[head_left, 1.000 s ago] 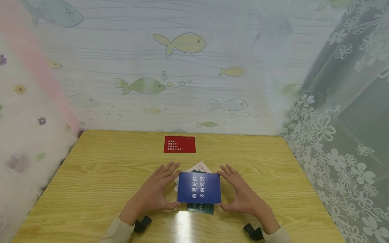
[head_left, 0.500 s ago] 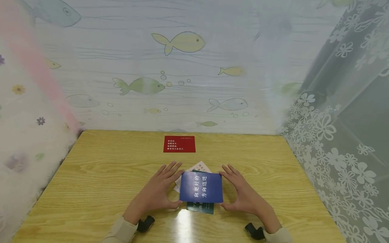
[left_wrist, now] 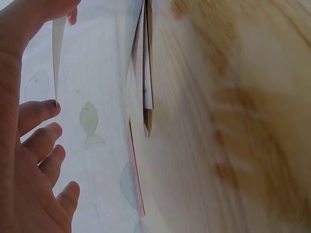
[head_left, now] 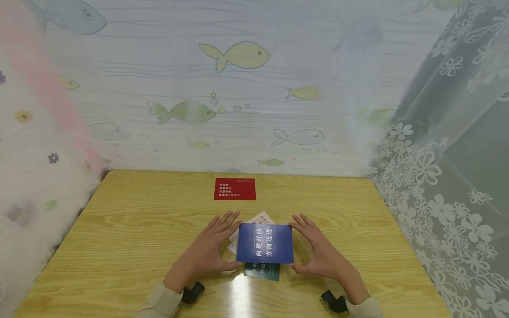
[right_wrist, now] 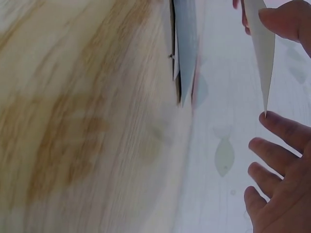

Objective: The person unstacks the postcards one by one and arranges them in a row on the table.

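Note:
A blue card (head_left: 265,244) with white lettering is held above the table between both hands. My left hand (head_left: 207,247) pinches its left edge, thumb at the near corner and index fingertip at the far one. On the other side my right hand (head_left: 320,249) grips the right edge in the same way. In both wrist views the card's pale underside (right_wrist: 262,53) shows, apart from the table, and the other fingers are spread. Below it, a dark green card (head_left: 262,272) and a pale card (head_left: 262,217) lie overlapped on the table, partly hidden by the blue one.
A red card (head_left: 235,189) with white lettering lies near the far edge of the wood-grain table (head_left: 139,212). Behind stands a fish-print curtain (head_left: 179,79). Flowered lace fabric (head_left: 429,212) hangs along the right side.
Both hands have shifted slightly to the right with the blue card between them. The green, pale and red cards have stayed in place.

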Demonstrator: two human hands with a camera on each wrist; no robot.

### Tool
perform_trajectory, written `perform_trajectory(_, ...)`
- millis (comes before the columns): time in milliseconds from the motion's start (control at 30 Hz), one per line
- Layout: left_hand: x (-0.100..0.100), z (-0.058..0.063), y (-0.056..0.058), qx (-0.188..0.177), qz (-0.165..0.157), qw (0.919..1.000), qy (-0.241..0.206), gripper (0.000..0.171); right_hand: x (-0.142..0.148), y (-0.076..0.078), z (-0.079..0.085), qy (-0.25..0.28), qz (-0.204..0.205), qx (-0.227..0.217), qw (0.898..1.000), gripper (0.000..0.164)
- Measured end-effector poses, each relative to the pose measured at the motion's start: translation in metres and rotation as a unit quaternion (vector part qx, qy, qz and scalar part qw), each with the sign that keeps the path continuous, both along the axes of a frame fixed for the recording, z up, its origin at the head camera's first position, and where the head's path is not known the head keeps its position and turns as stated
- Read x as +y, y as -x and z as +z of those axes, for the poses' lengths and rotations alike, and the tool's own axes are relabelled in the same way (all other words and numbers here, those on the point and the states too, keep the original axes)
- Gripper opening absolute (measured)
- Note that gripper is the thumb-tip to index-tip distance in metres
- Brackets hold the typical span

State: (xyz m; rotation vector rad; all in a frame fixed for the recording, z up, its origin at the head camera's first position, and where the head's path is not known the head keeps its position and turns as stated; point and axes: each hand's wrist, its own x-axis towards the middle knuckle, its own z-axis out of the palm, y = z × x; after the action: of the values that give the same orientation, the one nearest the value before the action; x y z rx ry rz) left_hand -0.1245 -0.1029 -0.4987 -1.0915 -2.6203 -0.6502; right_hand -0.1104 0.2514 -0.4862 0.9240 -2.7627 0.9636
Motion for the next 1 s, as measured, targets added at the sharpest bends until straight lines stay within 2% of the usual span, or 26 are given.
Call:
perform_trajectory(200,0.001,-0.001,0.002,0.001,-0.002,1.0,0.005,0.106,0.0,0.001,0.003,-0.011,-0.007,-0.013,1.0,0.105)
perform_trajectory(467,0.004,0.003,0.003,-0.021,-0.002,0.9998,-0.002,0.11,0.003,0.002,0.004,-0.015,-0.014,-0.02,1.0,0.106)
perform_trajectory(733,0.009,0.003,0.008,-0.023,0.005,0.9997,-0.002,0.104,0.006,0.006,0.005,-0.028,-0.019,0.003,0.999,0.109)
perform_trajectory(1000,0.015,-0.002,0.017,-0.032,0.028,0.9987,0.028,0.104,0.007,0.015,0.01,-0.084,-0.022,0.034,0.996,0.105)
